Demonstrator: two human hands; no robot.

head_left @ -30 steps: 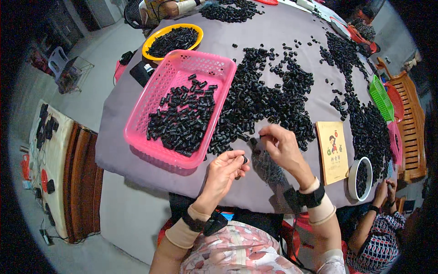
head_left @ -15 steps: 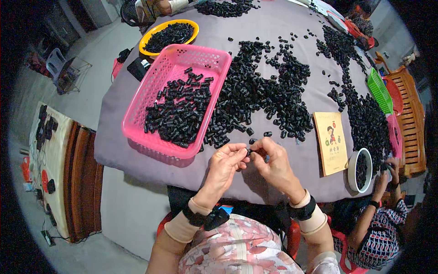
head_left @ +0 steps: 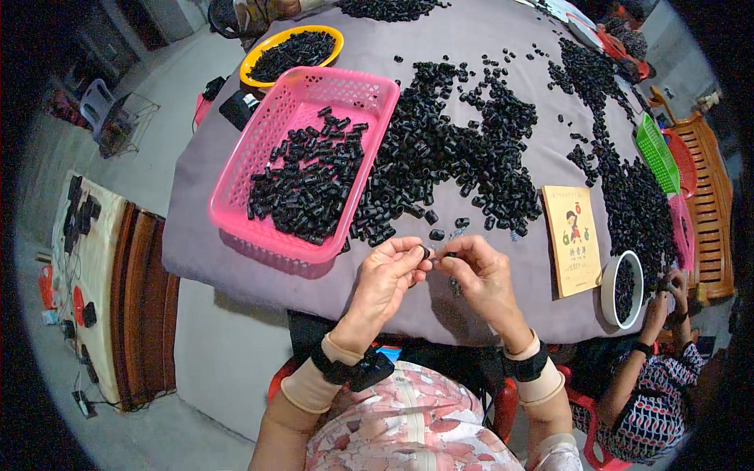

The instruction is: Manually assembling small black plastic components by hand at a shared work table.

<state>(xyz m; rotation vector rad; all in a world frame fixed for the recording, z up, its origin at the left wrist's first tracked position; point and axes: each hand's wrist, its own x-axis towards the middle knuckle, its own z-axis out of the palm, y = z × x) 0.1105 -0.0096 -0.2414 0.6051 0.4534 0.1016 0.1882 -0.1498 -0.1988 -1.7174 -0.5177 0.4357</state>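
Note:
My left hand is closed in a pinch on a small black plastic cap near the table's front edge. Beside it my right hand is also closed, thumb against forefinger, with a tiny dark piece at its fingertips, too small to name. A narrow gap separates the two hands. Just beyond them spreads a large heap of black caps. To the left, a pink perforated basket holds many more such black parts.
A yellow bowl of thin black parts stands at the far left, near a dark phone. On the right lie a yellow booklet, a white bowl and a green basket. A co-worker's hands work there.
My hands, joined at one small black part before, have drawn slightly apart. My right hand has shifted a little right, with a dark bit at its fingertips.

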